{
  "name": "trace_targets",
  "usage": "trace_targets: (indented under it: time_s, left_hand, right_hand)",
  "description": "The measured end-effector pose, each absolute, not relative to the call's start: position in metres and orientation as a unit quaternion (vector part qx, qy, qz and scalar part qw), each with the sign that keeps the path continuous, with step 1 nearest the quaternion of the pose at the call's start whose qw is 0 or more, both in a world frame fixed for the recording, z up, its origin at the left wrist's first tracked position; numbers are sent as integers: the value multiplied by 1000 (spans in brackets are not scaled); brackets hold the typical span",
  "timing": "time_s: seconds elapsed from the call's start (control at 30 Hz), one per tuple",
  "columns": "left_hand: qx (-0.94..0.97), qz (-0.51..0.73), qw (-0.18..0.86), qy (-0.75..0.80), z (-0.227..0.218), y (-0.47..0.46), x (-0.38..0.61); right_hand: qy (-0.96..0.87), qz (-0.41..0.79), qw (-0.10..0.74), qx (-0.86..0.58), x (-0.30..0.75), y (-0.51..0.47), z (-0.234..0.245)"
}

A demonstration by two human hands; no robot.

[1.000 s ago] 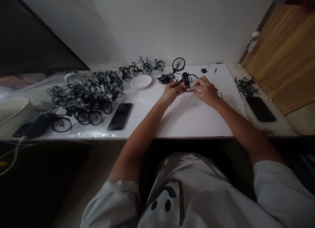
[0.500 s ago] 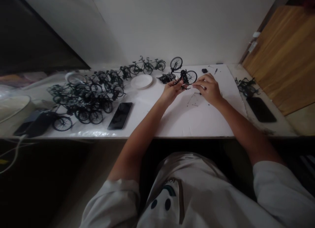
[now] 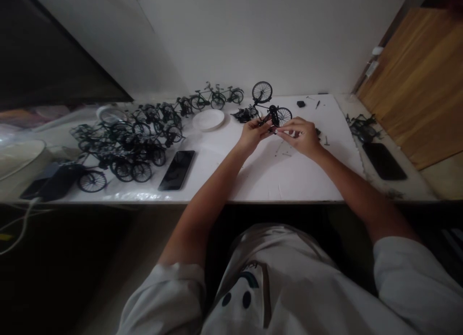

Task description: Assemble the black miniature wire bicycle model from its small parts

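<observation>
A small black model bicycle is held above the white table, one wheel tipped up toward the wall. My left hand grips its frame from the left with fingers closed. My right hand meets it from the right, fingertips pinched at the frame near the lower wheel; whether a small part sits in that pinch is too small to see. Thin pins lie on the table just under both hands.
Several finished model bicycles crowd the left of the table, more at the back. A white dish, a dark phone, a second phone, bicycle parts at the right and a wooden panel.
My right hand drew back from the bicycle half a second ago and has come in again to pinch at its frame. The left hand kept hold throughout, and the bicycle tilted slightly.
</observation>
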State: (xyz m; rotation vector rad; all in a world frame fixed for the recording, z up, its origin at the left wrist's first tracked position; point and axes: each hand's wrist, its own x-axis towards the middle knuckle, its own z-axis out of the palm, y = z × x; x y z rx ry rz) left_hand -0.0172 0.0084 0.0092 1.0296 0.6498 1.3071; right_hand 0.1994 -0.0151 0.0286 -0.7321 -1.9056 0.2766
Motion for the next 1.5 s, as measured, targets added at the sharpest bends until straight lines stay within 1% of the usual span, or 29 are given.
trace_targets:
  time_s: [0.3,0.57,0.8,1.13,1.3,1.5]
  left_hand:
    - [479,562,608,292,6,9,-17]
    - [500,556,597,290,5,10,-17]
    - [504,556,594,289,4,9,-16]
    - [519,550,593,275,4,9,-16]
    - [521,546,593,282,7,6,-16]
    - [524,545,592,279,11,3,-14]
  right_hand:
    - [-743,206,527,-356,191,-20,26]
    - [-722,232,524,-387,193,-18,26]
    - [-726,227,517,-394,194,-18,28]
    - [-698,235,546,-400,192,-18,30]
    - [-699,198,567,-388,191,-20,30]
    - [-718,133,548,-408,191,-22,30]
